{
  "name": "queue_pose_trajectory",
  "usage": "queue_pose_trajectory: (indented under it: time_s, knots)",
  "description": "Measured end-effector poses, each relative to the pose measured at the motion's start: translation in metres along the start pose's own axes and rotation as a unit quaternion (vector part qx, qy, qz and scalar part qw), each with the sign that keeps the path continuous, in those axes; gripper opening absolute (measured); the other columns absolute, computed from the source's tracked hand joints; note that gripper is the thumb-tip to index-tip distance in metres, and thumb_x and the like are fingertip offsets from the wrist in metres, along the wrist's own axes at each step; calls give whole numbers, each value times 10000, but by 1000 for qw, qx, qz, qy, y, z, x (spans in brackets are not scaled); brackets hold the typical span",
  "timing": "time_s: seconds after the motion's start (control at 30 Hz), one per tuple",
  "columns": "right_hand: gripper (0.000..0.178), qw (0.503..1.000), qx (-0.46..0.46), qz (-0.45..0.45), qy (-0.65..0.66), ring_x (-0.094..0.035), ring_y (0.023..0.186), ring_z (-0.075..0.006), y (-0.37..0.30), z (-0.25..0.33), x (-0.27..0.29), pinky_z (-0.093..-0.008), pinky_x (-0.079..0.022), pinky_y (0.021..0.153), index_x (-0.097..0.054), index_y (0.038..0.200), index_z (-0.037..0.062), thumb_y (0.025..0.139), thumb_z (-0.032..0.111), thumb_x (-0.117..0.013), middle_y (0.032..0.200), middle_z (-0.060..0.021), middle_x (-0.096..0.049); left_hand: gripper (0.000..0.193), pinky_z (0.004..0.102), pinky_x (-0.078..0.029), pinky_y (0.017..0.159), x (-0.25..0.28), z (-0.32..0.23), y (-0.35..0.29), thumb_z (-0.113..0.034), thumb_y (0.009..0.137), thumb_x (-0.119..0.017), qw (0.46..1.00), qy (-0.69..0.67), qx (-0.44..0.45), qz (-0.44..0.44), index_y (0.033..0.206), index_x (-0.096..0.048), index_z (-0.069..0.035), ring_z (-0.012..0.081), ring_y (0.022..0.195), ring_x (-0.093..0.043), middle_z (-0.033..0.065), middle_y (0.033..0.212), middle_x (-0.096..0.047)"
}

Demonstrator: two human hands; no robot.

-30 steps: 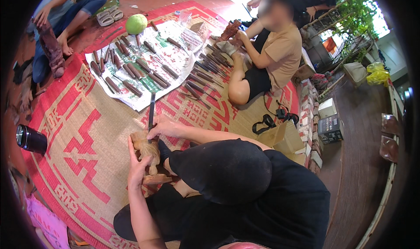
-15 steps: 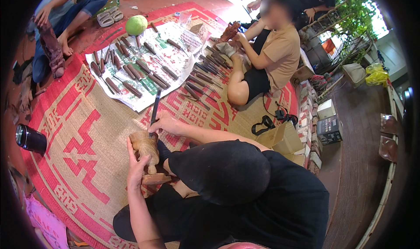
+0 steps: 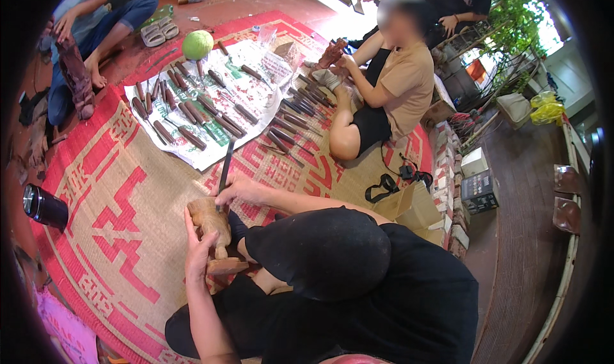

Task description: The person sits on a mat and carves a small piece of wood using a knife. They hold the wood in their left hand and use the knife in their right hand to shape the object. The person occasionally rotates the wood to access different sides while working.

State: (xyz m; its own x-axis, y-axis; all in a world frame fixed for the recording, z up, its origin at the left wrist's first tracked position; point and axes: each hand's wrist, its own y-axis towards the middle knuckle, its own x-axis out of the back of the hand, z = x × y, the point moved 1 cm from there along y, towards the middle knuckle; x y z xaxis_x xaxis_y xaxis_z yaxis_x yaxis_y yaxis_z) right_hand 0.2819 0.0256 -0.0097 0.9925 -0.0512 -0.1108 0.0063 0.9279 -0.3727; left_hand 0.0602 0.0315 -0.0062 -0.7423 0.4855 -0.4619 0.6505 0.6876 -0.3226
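My left hand (image 3: 197,252) wraps around a pale wooden carving (image 3: 212,220), with its flat base (image 3: 227,266) toward my lap and its broad end away from me. My right hand (image 3: 236,190) grips a slim, dark, bar-shaped carving tool (image 3: 226,167). The tool's upper part sticks up past my fingers, and its lower tip meets or comes very close to the carving's broad end; I cannot tell if it is cutting. Beyond my hands, several chisels with brown handles (image 3: 191,137) lie on a white printed sheet (image 3: 185,157).
A red and tan woven mat (image 3: 153,204) lies beneath everything. On it are a green round fruit (image 3: 197,45) and, at left, a black flask (image 3: 45,206). A seated person (image 3: 406,86) at right holds a reddish carving. At right stands an open cardboard box (image 3: 412,208).
The carving has turned slightly in my left hand, and its base has shifted a little. My right hand and the dark tool have moved slightly down and left.
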Motion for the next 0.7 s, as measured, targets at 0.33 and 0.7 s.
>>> queue_pose_trajectory:
  time_s: [0.33, 0.7]
  knots:
    - [171, 999, -7, -20, -31, -597, 654, -106, 0, 0, 8, -254, -484, 609, -715, 908, 11, 745, 50, -749, 772, -44, -682, 994, 363, -395, 1031, 3, 4, 0, -115, 782, -645, 1000, -13, -19, 13, 1543, -5, -127, 299, 1298, -384, 204, 1488, -232]
    - [107, 998, 6, -41, -49, -635, 649, -116, -6, 7, -4, -256, -492, 601, -692, 795, 16, 743, 80, -761, 738, -53, -683, 998, 364, -398, 1021, 1, -2, -4, -145, 781, -652, 1000, -13, -3, 2, 1543, -9, -116, 289, 1252, -413, 204, 1458, -271]
